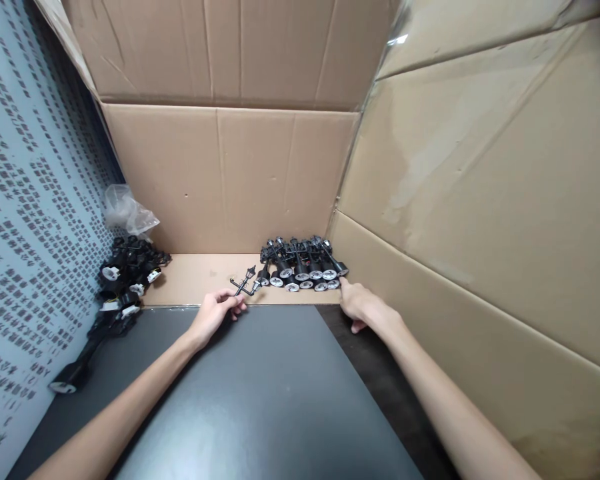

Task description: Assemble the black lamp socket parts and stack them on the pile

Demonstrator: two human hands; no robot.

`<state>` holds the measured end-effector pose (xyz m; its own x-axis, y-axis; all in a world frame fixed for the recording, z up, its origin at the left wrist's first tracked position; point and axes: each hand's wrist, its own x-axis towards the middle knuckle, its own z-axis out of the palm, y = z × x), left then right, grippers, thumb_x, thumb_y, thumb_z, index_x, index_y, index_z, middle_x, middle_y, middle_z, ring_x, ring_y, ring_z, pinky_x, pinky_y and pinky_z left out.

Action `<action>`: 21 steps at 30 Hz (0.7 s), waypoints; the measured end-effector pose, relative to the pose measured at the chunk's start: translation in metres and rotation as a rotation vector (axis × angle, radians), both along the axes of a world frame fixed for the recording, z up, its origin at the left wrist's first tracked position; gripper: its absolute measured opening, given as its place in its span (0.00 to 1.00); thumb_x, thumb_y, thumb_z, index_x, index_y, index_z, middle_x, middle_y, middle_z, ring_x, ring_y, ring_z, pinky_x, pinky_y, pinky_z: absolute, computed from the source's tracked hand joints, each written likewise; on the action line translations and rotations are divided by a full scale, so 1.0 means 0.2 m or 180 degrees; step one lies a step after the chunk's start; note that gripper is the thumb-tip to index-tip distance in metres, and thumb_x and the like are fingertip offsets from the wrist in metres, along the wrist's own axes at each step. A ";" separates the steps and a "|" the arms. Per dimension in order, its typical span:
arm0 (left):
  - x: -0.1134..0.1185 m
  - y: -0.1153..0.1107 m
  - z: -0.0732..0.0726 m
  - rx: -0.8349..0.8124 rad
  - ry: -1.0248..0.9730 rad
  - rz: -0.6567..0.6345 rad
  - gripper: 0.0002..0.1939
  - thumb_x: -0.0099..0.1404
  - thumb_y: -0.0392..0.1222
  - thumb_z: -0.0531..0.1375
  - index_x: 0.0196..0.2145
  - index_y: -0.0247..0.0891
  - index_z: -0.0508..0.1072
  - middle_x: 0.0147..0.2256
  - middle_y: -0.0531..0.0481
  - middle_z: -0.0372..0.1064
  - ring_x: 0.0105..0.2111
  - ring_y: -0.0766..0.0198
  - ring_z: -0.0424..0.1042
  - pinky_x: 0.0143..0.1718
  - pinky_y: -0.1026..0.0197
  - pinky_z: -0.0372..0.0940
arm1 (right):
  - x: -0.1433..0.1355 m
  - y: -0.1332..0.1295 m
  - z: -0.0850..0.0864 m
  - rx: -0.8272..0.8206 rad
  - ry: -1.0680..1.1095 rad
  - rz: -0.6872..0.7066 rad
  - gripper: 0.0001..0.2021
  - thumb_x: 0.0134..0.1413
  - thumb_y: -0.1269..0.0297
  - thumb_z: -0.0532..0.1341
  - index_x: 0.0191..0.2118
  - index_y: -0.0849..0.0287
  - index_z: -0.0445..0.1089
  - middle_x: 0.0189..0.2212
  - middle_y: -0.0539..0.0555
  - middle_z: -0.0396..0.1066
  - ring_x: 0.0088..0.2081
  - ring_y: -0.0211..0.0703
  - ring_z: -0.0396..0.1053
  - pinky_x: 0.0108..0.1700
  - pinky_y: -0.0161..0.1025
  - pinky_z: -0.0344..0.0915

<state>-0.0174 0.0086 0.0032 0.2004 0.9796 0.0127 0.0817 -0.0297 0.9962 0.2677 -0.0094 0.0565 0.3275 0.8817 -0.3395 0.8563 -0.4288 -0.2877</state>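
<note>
My left hand (216, 315) is closed around a small black model street lamp (245, 283), whose lantern heads and crossbar stick up past the fingers. Its lower part is hidden in the hand. To the right lies a stacked pile of similar model street lamps (303, 267), their round bases with pale undersides facing me. My right hand (363, 305) is at the right end of this pile. Its index finger is stretched out against or very near a base, while the other fingers are partly curled and hidden. I see nothing held in it.
A heap of black lamp parts (125, 273) with white pieces stands at left, under a clear plastic bag (130, 210). One longer black lamp post (80, 370) lies nearer me. Cardboard walls (280, 180) close off the back and right; a printed sheet (25, 200) lines the left. A grey board (260, 400) covers the table.
</note>
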 end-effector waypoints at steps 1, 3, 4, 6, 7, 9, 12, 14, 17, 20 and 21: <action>0.00 0.00 0.00 0.0012 0.0009 0.0007 0.15 0.52 0.50 0.64 0.28 0.33 0.75 0.27 0.45 0.74 0.27 0.63 0.68 0.28 0.62 0.64 | 0.00 0.00 -0.01 0.0022 -0.0026 -0.0004 0.34 0.55 0.77 0.51 0.68 0.66 0.46 0.47 0.72 0.73 0.20 0.44 0.74 0.34 0.43 0.74; 0.00 0.00 -0.01 0.0044 0.0030 0.0021 0.15 0.53 0.50 0.64 0.27 0.33 0.75 0.27 0.45 0.74 0.27 0.63 0.69 0.28 0.62 0.64 | -0.01 0.01 -0.03 0.0060 -0.0106 -0.0004 0.35 0.55 0.77 0.51 0.69 0.65 0.45 0.49 0.72 0.71 0.21 0.44 0.75 0.35 0.43 0.74; 0.00 0.00 -0.01 0.0057 0.0037 0.0023 0.15 0.53 0.50 0.64 0.27 0.33 0.75 0.27 0.45 0.74 0.27 0.63 0.69 0.28 0.62 0.64 | 0.00 0.01 -0.04 0.0068 -0.0143 -0.0003 0.35 0.55 0.77 0.52 0.69 0.65 0.45 0.48 0.71 0.72 0.21 0.44 0.75 0.36 0.44 0.74; 0.00 0.00 -0.01 0.0064 0.0039 0.0015 0.15 0.53 0.51 0.64 0.27 0.33 0.75 0.27 0.45 0.74 0.27 0.63 0.69 0.28 0.62 0.64 | 0.00 0.03 -0.06 0.0064 -0.0198 -0.0005 0.35 0.56 0.77 0.52 0.69 0.65 0.45 0.47 0.70 0.72 0.21 0.43 0.75 0.39 0.43 0.74; 0.00 0.00 -0.01 0.0057 0.0031 0.0008 0.15 0.53 0.51 0.64 0.27 0.33 0.75 0.27 0.45 0.74 0.27 0.63 0.69 0.28 0.62 0.64 | 0.01 0.03 -0.07 0.0054 -0.0206 -0.0010 0.35 0.56 0.77 0.52 0.69 0.64 0.45 0.47 0.70 0.72 0.20 0.43 0.75 0.39 0.43 0.74; 0.00 0.00 -0.01 0.0027 0.0002 0.0007 0.15 0.52 0.51 0.64 0.27 0.33 0.75 0.27 0.45 0.74 0.27 0.63 0.69 0.28 0.62 0.64 | 0.02 0.03 -0.08 0.0031 -0.0174 -0.0034 0.35 0.56 0.77 0.52 0.70 0.63 0.44 0.48 0.70 0.72 0.20 0.43 0.74 0.37 0.43 0.74; 0.00 0.00 -0.01 0.0005 -0.0027 0.0012 0.16 0.51 0.51 0.65 0.27 0.33 0.75 0.27 0.45 0.74 0.27 0.64 0.68 0.28 0.62 0.63 | 0.02 0.02 -0.09 0.0033 -0.0062 -0.0092 0.36 0.56 0.76 0.51 0.71 0.60 0.41 0.51 0.71 0.71 0.20 0.44 0.74 0.32 0.43 0.74; 0.00 0.00 -0.01 -0.0006 -0.0032 0.0018 0.15 0.51 0.51 0.65 0.27 0.33 0.75 0.27 0.45 0.74 0.26 0.63 0.68 0.28 0.62 0.63 | 0.03 0.01 -0.10 0.0049 -0.0039 -0.0088 0.35 0.58 0.74 0.50 0.70 0.58 0.42 0.52 0.72 0.70 0.19 0.44 0.74 0.32 0.43 0.73; 0.00 0.00 -0.01 -0.0028 -0.0031 0.0025 0.15 0.50 0.51 0.65 0.27 0.33 0.74 0.27 0.45 0.74 0.26 0.63 0.69 0.28 0.61 0.63 | 0.03 0.01 -0.12 0.0083 -0.0161 -0.0023 0.33 0.59 0.73 0.49 0.70 0.60 0.44 0.48 0.69 0.73 0.21 0.45 0.75 0.37 0.45 0.73; 0.00 0.00 -0.01 -0.0024 -0.0025 0.0017 0.15 0.50 0.50 0.65 0.27 0.34 0.74 0.27 0.45 0.74 0.27 0.63 0.69 0.28 0.61 0.63 | 0.04 0.01 -0.14 0.0181 -0.0388 0.0031 0.34 0.58 0.75 0.50 0.70 0.62 0.43 0.40 0.67 0.76 0.29 0.50 0.77 0.44 0.47 0.70; 0.00 0.00 -0.01 -0.0026 -0.0031 0.0016 0.15 0.50 0.50 0.65 0.27 0.34 0.74 0.27 0.45 0.74 0.27 0.63 0.69 0.28 0.61 0.63 | 0.04 0.02 -0.14 0.0223 -0.0471 0.0061 0.35 0.58 0.75 0.50 0.70 0.62 0.41 0.40 0.67 0.76 0.34 0.52 0.78 0.46 0.48 0.69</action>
